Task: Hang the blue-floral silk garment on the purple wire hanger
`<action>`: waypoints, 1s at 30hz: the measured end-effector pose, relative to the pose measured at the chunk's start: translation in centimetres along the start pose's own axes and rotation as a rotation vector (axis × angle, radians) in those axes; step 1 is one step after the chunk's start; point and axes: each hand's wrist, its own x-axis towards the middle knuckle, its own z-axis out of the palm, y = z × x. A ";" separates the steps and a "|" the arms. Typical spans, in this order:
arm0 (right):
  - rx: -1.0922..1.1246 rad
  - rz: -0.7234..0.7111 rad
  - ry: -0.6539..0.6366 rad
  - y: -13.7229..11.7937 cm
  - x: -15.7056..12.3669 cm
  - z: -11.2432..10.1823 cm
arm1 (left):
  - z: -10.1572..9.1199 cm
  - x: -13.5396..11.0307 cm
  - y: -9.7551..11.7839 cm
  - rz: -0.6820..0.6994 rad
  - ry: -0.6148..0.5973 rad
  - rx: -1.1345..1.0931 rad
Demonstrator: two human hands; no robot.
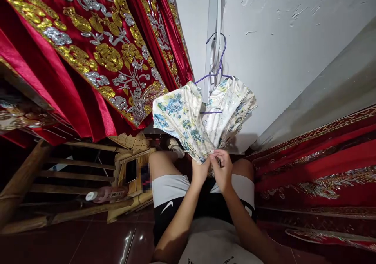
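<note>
A white shirt with a blue and green floral print (pixel 188 119) hangs in front of me on a purple wire hanger (pixel 221 64). Its collar falls open in a V. Where the two front edges meet low on the shirt, my right hand (pixel 222 168) pinches the cloth between thumb and fingers. My left hand (pixel 201 168) is beside it, partly under the fabric, closed on the same front edge. Whether a button lies between the fingers is too small to tell. The shirt's lower part is hidden behind my hands.
Red cloths with gold and silver sequins (pixel 108 56) hang at the left, and another red embroidered cloth (pixel 323 178) at the right. A bamboo bench (pixel 79 217) at the left holds a bottle (pixel 108 194) and a phone (pixel 131 171). A pale strap (pixel 216 17) runs down the wall.
</note>
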 end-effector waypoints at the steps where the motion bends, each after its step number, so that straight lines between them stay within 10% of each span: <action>1: 0.008 0.031 0.013 0.0 0.9 -0.6 | 0.0 -0.3 0.2 0.009 -0.006 -0.006; 11: -0.031 0.071 -0.373 -1.3 2.3 -4.2 | -2.7 -0.1 2.6 -0.049 -0.191 0.038; 22: -0.059 0.123 -0.448 -1.8 2.6 -4.1 | -2.7 -1.1 3.1 -0.073 -0.227 0.063; 27: -0.104 0.127 -0.463 -2.1 2.7 -4.6 | -3.2 -0.6 2.6 -0.038 -0.146 0.099; 30: -0.065 0.154 -0.515 -2.5 2.7 -4.9 | -4.5 0.1 1.6 0.023 0.151 0.195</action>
